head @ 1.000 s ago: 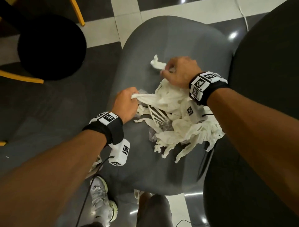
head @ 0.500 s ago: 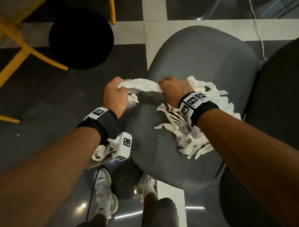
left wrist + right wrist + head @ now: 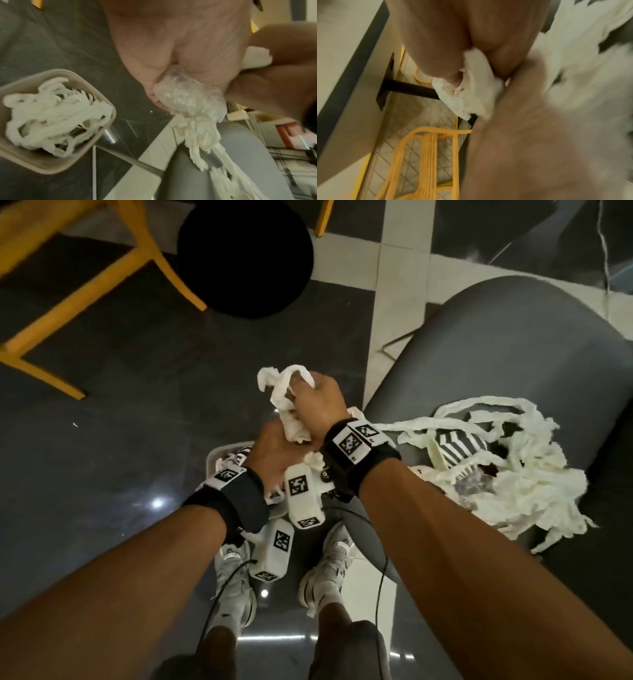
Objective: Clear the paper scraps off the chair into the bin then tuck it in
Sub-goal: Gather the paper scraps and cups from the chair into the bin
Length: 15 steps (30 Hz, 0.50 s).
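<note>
A grey chair seat at the right carries a heap of white paper scraps mixed with a striped piece. My right hand grips a crumpled white paper wad left of the seat, above the floor. My left hand sits just under it and holds a clump of clear wrap and paper strips that trail down. The beige bin stands on the floor below both hands, with paper strips inside; in the head view only its rim shows.
A black round table base and yellow chair legs stand on the dark tiled floor at the upper left. My feet in white shoes are beside the bin. A dark surface fills the right edge.
Both hands lifted paper off the seat and carried it left, off the chair's edge to above the bin. The view swung left with them, so the chair now lies at the right.
</note>
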{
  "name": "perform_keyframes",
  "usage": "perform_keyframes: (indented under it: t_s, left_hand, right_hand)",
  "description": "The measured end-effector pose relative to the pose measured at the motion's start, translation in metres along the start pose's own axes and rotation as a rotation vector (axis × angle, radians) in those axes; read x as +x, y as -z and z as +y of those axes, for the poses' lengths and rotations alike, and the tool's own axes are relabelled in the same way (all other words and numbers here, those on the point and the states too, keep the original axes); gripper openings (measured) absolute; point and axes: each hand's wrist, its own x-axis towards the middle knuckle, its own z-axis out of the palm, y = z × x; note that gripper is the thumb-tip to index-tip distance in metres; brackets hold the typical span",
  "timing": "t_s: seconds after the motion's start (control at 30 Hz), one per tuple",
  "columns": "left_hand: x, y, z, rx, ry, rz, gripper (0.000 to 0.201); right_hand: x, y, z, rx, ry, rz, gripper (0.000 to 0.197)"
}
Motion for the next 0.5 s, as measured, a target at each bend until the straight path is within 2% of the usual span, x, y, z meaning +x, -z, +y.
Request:
perform_keyframes:
  t_s: [0.03, 0.1, 0.23, 0.33, 0.37, 0.43, 0.5]
  left_hand:
    - [0.002, 0.014, -0.013, 0.040, 0.043, 0.131, 0.011]
    - [0.003, 0.043, -0.034, 0.035, 0.117, 0.255, 0.010]
    - [0.002, 0.095, -0.074, 0.090, 0.141, 0.246, 0.030]
    - [0.000, 0.124, -0.103, 0.240, 0.192, 0.216, 0.034]
    - [0.000, 0.132, -0.115, 0.282, 0.185, 0.223, 0.033]
    - [-0.001, 0.144, -0.135, 0.325, 0.202, 0.262, 0.036]
    - [-0.001, 0.149, -0.157, 0.385, 0.249, 0.241, 0.032]
  right_hand:
    - [0.003, -0.009, 0.003, -0.031, 0.023, -0.044, 0.022]
    - [0.008, -0.024, 0.016, -0.219, 0.077, -0.171, 0.024]
    - [0.016, -0.042, 0.059, -0.918, 0.100, -0.437, 0.067]
    - [0.029, -0.058, 0.109, -1.038, -0.041, -0.573, 0.081]
    - [0.036, -0.065, 0.127, -1.088, -0.087, -0.584, 0.075]
    - [0.048, -0.084, 0.164, -1.197, -0.119, -0.548, 0.051]
    - [0.054, -0.105, 0.187, -1.160, -0.157, -0.461, 0.036]
